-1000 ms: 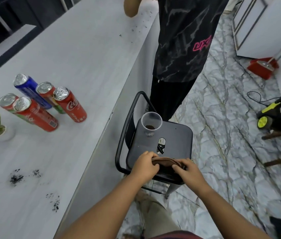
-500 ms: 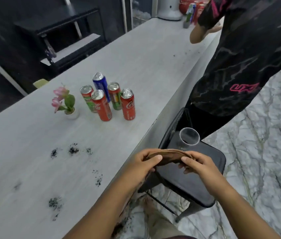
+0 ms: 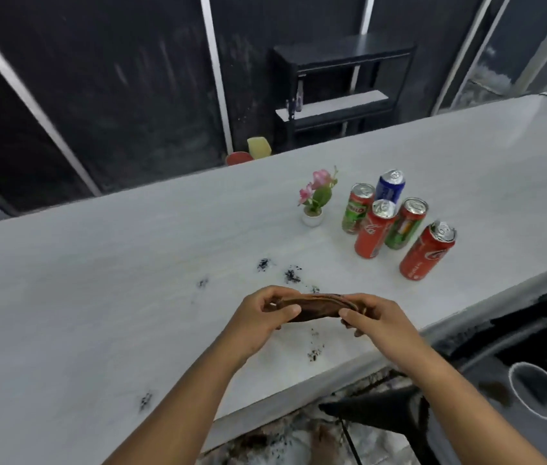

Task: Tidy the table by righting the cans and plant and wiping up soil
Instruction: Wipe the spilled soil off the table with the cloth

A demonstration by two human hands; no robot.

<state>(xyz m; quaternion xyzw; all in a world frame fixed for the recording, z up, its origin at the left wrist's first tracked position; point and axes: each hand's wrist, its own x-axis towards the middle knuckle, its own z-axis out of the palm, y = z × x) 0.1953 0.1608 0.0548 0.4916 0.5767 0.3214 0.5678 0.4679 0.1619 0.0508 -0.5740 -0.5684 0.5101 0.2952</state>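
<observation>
Soil may smear or fall off the edge

We hold a brown cloth [image 3: 312, 307] bunched between both hands over the near part of the tabletop [image 3: 97, 297]. The left hand [image 3: 260, 318] pinches one end between thumb and curled fingers, and the right hand [image 3: 374, 320] pinches the other end the same way. Each grip is closed on fabric, not spread. We cannot tell whether the cloth touches the surface.

The soil [image 3: 292, 276] lies in small dark patches around the grip. Two clumps sit just beyond the cloth and a speck sits further left. A sprinkle lies just nearer than our hands, and one patch lies well to the left by the front edge.

We judge three risks. First, the cloth is folded into a narrow strip, so a pass with it may drag crumbs into streaks instead of gathering them. Second, a stroke pulled towards us could tip soil over the edge onto the floor [image 3: 265, 444], where dark bits seem to lie already. Third, a wide sweep to the far right could knock the cans [image 3: 374, 229]. They stand upright in a tight cluster beside the upright plant [image 3: 315, 199].
</observation>
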